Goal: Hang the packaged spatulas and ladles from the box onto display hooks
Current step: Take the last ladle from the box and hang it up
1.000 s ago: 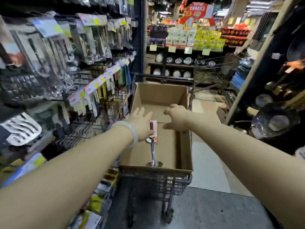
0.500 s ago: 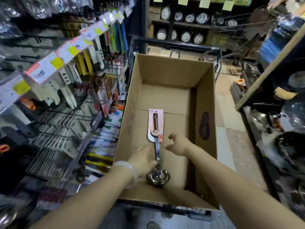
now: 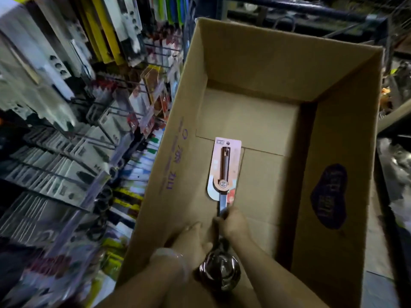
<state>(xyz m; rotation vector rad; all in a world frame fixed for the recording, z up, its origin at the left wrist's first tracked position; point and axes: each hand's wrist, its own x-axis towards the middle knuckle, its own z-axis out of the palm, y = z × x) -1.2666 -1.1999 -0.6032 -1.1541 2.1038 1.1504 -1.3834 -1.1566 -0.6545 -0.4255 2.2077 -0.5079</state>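
Observation:
A single packaged ladle (image 3: 224, 174) lies on the floor of an open cardboard box (image 3: 333, 134). It has a pink backing card around a brown handle, a steel shaft, and a shiny bowl (image 3: 220, 273) at the near end. My right hand (image 3: 233, 223) is closed around the steel shaft just below the card. My left hand (image 3: 191, 238) rests beside it on the box floor, fingers loosely extended, touching the area next to the bowl and holding nothing.
The box sits in a wire cart with a dark handle bar (image 3: 300, 10) at the far end. To the left, display hooks (image 3: 93, 138) carry many packaged kitchen tools with price strips. Dark shelving with cookware (image 3: 398, 165) lies to the right.
My head has tilted down and moved closer to the box. My right hand has closed around the ladle's shaft; my left hand has settled beside the bowl.

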